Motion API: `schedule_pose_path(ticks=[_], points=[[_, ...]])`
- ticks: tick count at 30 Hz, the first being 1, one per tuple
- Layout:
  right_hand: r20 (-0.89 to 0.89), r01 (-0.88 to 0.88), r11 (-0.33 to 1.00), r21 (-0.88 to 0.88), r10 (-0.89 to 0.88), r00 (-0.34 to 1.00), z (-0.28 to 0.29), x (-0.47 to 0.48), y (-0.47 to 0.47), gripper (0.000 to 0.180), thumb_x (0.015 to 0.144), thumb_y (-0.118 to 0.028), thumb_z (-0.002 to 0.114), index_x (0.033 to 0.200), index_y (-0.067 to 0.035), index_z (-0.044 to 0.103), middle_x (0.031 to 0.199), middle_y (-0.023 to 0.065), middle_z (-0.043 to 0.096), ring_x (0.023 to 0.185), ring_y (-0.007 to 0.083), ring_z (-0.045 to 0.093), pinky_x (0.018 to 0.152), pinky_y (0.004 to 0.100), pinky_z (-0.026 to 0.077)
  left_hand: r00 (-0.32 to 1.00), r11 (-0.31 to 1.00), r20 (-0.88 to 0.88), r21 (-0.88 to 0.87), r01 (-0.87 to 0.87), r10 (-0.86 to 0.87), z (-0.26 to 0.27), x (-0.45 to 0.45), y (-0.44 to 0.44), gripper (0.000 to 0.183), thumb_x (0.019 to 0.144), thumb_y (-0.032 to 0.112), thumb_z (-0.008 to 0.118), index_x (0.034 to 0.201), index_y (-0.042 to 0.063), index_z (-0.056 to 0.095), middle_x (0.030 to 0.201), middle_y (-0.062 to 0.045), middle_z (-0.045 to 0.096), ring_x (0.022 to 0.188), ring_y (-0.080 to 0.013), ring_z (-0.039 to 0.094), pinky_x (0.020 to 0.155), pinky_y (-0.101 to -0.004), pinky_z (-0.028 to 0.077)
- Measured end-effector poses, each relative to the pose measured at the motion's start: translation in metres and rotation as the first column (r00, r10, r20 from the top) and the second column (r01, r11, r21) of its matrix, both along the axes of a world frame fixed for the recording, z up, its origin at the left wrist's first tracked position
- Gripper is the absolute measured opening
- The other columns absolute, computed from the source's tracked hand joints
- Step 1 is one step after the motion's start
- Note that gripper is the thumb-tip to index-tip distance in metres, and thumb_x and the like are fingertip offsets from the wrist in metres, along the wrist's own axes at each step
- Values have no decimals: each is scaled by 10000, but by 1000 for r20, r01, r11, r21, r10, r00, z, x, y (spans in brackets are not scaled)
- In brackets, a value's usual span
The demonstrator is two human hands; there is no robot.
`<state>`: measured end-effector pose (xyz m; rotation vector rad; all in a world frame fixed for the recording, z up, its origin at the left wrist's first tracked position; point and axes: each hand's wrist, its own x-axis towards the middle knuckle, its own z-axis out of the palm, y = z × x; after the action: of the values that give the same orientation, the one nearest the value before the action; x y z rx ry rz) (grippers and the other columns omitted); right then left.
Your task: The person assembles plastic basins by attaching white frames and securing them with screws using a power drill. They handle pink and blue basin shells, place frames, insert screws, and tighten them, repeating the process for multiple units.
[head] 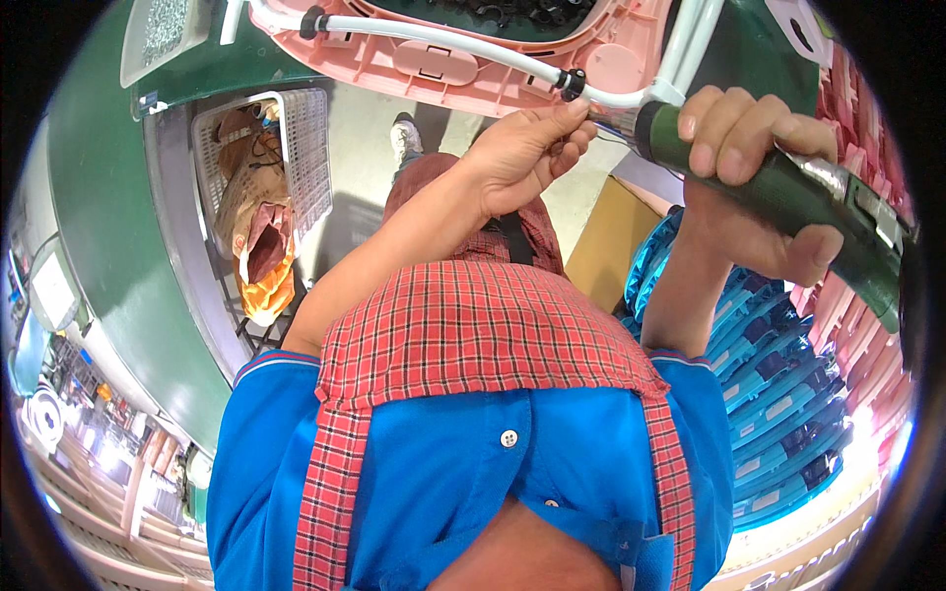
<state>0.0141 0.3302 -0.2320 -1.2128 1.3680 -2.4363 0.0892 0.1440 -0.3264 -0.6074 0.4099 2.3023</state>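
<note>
My right hand (746,162) is wrapped around a dark green power screwdriver (783,185), whose nose points left. At its tip, the thumb and forefinger of my left hand (536,148) are pinched around the end of the driver bit (607,118). Whether a screw sits between those fingertips is hidden. Just above them runs a bent white tube (443,38) with a black clamp (572,84) on it. This tube lies along a pink plastic frame (510,94) with a large opening, through which several black parts (517,11) show.
A clear bin of small metal parts (164,33) stands on the green worktop (96,221). Below the worktop, a white plastic basket (309,162) holds bags. To my right are a cardboard box (610,236), stacked blue plastic parts (783,421) and stacked pink parts (872,221).
</note>
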Motion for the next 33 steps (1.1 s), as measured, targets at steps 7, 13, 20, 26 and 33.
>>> schedule_pose_path(ticks=[7,13,20,26,33], points=[[-67,84,996,-5,-84,994,-5,14,5,762,963,-619,549,1322,52,511,900,147,615,784,261,614,782,456,488,999,1000,-32,19,-14,14,7,2,14,447,1076,361,547,1292,-28,594,1169,-123,659,1095,-184,671,962,-260,579],[1,132,986,105,-132,991,-35,1,-2,650,955,-574,549,1228,16,572,859,130,604,766,257,606,780,462,484,973,964,-161,-231,129,-169,5,34,8,428,1120,243,455,1388,-84,521,1268,-204,659,1183,-230,645,1037,-337,531],[-8,201,939,278,-207,978,-33,1,-34,527,982,-510,566,1143,-8,563,838,133,605,727,242,607,731,420,503,948,924,-295,-382,-7,-115,9,20,-12,365,1100,244,526,1333,-30,588,1039,-147,749,915,-170,720,850,-269,577],[-33,321,864,388,-335,942,-32,6,-50,558,997,-541,531,1151,-5,545,792,115,577,698,230,576,716,417,501,943,823,-294,-566,-41,-155,4,16,-39,375,1103,246,513,1317,-53,589,1098,-156,741,963,-198,720,884,-295,580],[128,26,998,-53,-19,992,-1,-25,-45,704,971,-580,446,1260,47,584,846,135,611,729,267,593,743,457,496,975,893,-218,-430,-134,42,18,15,-68,346,1115,187,451,1342,-46,572,1230,-163,695,1031,-160,690,888,-272,574]])
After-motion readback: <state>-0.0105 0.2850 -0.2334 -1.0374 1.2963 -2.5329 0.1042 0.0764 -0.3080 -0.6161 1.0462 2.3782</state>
